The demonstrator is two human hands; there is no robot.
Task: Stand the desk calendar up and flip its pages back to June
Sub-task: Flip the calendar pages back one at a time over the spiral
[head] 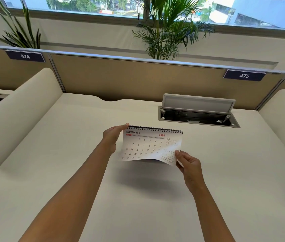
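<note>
The desk calendar stands upright in the middle of the white desk, its black spiral binding along the top. Its front page reads SEPTEMBER 2026. My left hand grips the calendar's upper left corner by the spiral. My right hand pinches the lower right corner of the September page, which is curled and lifted away from the stand. The pages behind it are hidden.
An open cable hatch with its raised grey lid sits in the desk just behind and right of the calendar. Cream side dividers flank the desk. A tan partition with tags 474 and 475 closes the back, plants beyond it.
</note>
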